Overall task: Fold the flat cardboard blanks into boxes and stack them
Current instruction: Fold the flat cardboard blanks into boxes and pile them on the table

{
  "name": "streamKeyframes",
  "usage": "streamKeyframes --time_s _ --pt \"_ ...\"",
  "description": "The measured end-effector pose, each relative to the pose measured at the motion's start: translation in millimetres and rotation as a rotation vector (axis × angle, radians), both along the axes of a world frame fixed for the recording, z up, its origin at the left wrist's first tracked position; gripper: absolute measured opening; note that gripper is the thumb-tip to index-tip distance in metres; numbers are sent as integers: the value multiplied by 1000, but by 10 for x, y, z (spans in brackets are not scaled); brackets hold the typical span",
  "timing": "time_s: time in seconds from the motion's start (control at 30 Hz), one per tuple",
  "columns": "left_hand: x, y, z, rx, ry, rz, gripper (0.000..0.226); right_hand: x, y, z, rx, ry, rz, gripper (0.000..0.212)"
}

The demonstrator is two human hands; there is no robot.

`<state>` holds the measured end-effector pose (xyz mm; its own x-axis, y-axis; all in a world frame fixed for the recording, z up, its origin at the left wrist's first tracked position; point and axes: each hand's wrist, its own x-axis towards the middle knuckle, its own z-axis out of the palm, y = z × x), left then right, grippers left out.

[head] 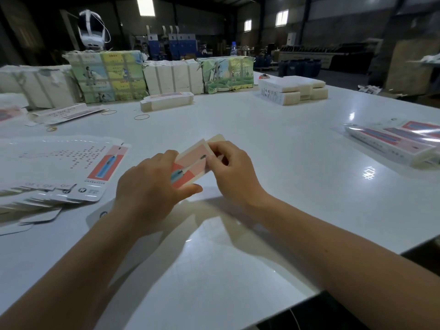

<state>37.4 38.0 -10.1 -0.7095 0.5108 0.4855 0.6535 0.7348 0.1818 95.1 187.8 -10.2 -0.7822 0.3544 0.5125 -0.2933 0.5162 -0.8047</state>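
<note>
The box (192,166) is held above the white table (273,144), near the middle of the scene. Its long axis runs from near left to far right, and the far right end points away from the person, a little upward. The printed pink face with a blue toothbrush picture looks up. At the far end a beige flap (217,138) stands open.

The left hand (152,186) grips the near end of the box, fingers curled over the top and thumb under the near edge. The right hand (234,169) pinches the far end with thumb and fingers beside the flap.

On the left lies a pile of flat blanks (64,170), spread like a fan. On the far right lie folded boxes (395,141) side by side. At the far edge stand tied bundles (109,76), and 1 stack of white blanks (292,89) is to their right. Some rubber bands (141,117) lie near the bundles.
</note>
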Motion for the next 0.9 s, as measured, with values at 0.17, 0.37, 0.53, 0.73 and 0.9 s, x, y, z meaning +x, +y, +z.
streamKeyframes --time_s 0.17,0.37,0.53,0.73,0.9 --pt "-14 -38 -44 11 -10 14 75 -40 61 1 133 -65 -122 30" --pt "-22 -37 -41 23 -19 14 75 -103 184 78 -712 -262 76 76" --pt "8 6 -26 45 -63 6 80 -96 119 47 -708 -157 220 18" --pt "6 39 -27 10 -32 70 70 -10 0 -48 378 2 -114 15" --pt "-33 -7 -29 15 13 57 56 3 -6 2 131 6 -61 34"
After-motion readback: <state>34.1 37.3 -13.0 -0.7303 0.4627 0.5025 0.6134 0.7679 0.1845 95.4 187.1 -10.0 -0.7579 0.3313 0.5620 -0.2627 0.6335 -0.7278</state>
